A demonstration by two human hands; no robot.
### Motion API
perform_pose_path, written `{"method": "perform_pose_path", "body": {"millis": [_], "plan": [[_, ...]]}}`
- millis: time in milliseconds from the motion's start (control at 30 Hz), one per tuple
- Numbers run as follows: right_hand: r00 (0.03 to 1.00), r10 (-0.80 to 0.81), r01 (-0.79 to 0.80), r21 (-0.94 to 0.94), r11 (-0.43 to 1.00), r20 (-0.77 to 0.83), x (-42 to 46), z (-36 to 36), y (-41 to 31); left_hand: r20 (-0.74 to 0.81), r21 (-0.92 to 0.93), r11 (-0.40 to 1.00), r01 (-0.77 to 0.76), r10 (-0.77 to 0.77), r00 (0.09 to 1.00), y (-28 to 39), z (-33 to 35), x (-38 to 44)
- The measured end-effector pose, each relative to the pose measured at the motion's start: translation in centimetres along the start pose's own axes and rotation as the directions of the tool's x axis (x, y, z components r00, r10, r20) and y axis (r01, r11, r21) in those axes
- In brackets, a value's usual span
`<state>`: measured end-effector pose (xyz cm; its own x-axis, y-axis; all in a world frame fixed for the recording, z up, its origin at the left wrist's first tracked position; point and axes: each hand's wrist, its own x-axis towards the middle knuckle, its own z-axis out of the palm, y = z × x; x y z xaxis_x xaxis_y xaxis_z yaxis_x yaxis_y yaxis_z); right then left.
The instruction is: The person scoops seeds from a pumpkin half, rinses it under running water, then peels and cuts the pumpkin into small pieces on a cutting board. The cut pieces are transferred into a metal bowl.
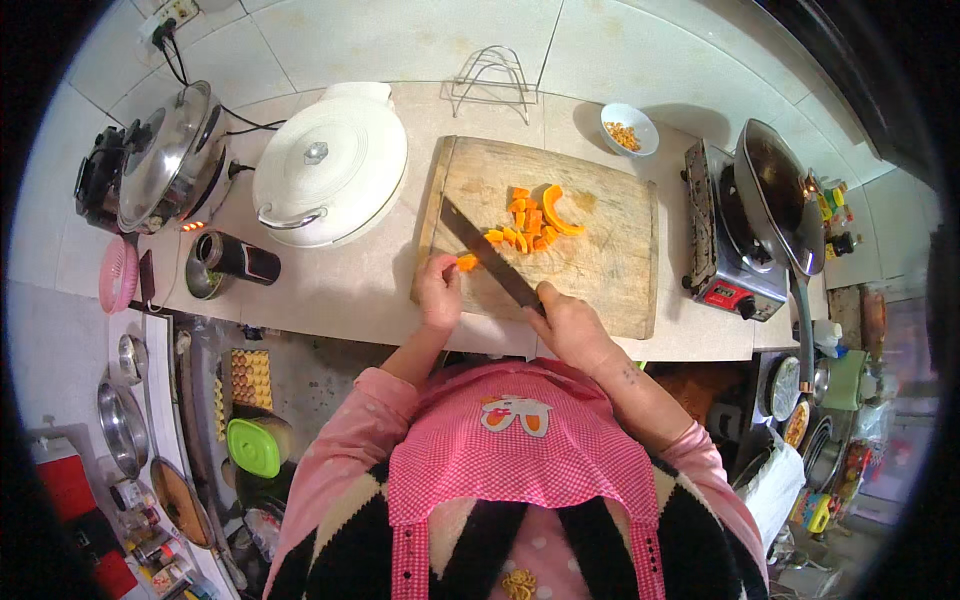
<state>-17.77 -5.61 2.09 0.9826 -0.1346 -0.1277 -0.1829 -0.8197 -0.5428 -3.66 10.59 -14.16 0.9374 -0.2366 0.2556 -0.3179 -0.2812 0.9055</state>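
Observation:
My right hand (571, 330) grips the handle of a wide-bladed kitchen knife (487, 253), whose dark blade slants up to the left over the wooden cutting board (615, 277). At the board's lower left edge, the fingertips of my left hand (439, 291) hold a small orange piece of pumpkin (466, 262) beside the blade. Several cut pumpkin chunks (533, 220) lie to the right of the knife, some close against it. A curved, uncut pumpkin slice (555, 212) lies at their right.
A white round lidded appliance (345, 165) stands left of the board, with a dark cylindrical container (251, 259) nearer the edge. Behind are a wire rack (495, 82) and a bowl (640, 124) of small yellowish pieces. At right, a lidded pan (776, 187) sits on a portable gas stove (724, 277).

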Motion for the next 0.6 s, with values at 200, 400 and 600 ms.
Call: {"method": "perform_pose_path", "body": {"millis": [200,400,600], "plan": [[0.993,0.056,-0.055,-0.02,0.998,0.104,0.8,1.0,1.6,0.016,0.083,0.996,-0.024,0.022,1.0,-0.2,-0.1,-0.3],[0.992,0.118,-0.119,0.029,0.992,0.044,0.3,-0.5,0.3,0.082,0.042,0.999,-0.012,0.009,0.997,1.3,-0.4,-0.4],[0.995,0.057,-0.062,0.069,0.996,0.079,-0.1,-0.3,-0.5,0.068,0.013,1.0,-0.023,0.022,0.997,0.5,-0.3,-0.9]]}}
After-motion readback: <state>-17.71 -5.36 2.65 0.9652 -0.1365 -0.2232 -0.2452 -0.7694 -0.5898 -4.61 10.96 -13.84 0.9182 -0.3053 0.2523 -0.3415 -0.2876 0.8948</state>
